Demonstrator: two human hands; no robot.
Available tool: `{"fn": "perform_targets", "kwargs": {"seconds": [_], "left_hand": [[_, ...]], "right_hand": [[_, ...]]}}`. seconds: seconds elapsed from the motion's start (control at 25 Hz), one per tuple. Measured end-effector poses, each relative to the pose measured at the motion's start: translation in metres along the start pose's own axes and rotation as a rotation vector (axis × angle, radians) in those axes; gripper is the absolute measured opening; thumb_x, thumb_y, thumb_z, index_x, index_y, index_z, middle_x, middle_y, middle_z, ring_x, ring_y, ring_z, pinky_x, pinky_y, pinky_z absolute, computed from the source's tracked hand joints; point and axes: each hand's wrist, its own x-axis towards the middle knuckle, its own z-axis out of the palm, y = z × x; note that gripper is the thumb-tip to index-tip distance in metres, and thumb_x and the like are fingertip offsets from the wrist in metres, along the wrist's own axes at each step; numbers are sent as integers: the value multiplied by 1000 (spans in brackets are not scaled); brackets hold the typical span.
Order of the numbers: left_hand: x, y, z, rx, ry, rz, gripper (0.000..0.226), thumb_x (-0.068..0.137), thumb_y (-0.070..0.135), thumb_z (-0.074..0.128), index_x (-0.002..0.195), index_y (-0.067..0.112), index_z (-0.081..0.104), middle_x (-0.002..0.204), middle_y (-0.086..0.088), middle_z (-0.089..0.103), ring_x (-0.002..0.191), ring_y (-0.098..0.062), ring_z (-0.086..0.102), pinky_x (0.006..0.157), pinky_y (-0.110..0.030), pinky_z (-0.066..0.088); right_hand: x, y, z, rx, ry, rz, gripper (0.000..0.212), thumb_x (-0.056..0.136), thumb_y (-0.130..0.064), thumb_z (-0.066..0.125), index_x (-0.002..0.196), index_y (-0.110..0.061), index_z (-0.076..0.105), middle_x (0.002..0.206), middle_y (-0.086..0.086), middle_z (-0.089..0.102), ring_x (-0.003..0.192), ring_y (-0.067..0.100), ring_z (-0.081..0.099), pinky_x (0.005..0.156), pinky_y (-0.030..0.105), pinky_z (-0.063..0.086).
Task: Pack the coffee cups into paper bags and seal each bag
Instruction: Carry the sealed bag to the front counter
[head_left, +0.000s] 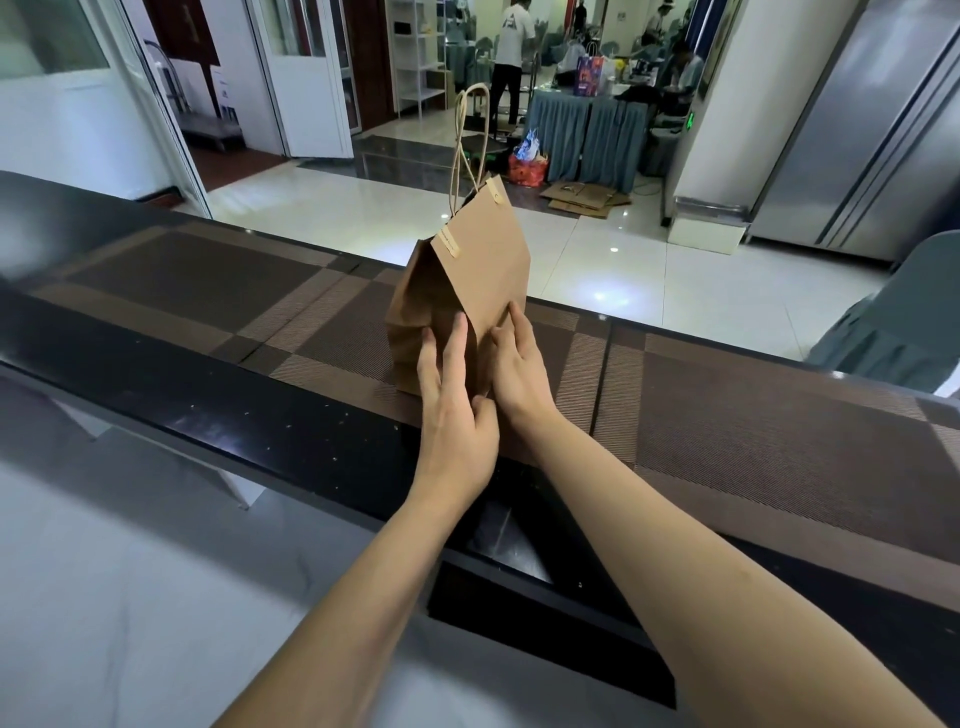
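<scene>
Two hands flanking paper bag (467, 291), standing upright on worktop (753, 415), top folded shut. Left hand (457, 410) and right hand (519, 374) pressing straight fingers flat against near face; both equally near, neither gripping.

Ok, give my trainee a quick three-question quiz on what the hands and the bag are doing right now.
1. True or false: the paper bag lies flat on its side on the woven mat.
2. Multiple choice: where do the left hand and right hand touch the bag? A) the rope handles B) its lower near face C) its folded top
3. Fill in: the bag's top is folded shut and held by a ____.

Key: 1 false, it stands upright. 2 B, with fingers fairly straight against the paper. 3 sticker.
</scene>
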Motion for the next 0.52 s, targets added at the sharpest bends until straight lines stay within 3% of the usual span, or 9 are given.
{"fn": "perform_targets", "kwargs": {"seconds": [0.08,0.24,0.36,0.52], "left_hand": [[-1,0,-1,-3,2,-6,91,94,-7,50,159,46,15,169,3,4,154,-14,15,115,-50,40],[-13,-1,-6,-25,-6,-24,87,95,-4,49,158,48,18,168,3,9,154,-13,15,116,-50,40],[-25,7,-9,-35,-27,-50,85,96,-4,47,157,48,20,167,5,13,154,-14,19,118,-48,38],[-46,29,-9,-39,-87,2,80,97,0,48,156,46,22,161,9,24,147,-9,30,118,-34,36]], "right_hand": [[-1,1,-5,-10,2,11,55,108,-33,36,162,-28,26,162,5,40,144,22,41,107,26,32],[-7,0,-24,-36,10,16,53,108,-32,34,161,-25,31,163,-4,37,147,16,36,101,21,27],[-16,-8,-42,-46,29,4,54,108,-34,34,161,-27,29,166,-6,31,152,17,28,105,22,21],[-39,-26,-70,-69,70,-22,54,108,-36,34,161,-34,26,166,-9,29,154,18,21,108,26,19]]}}
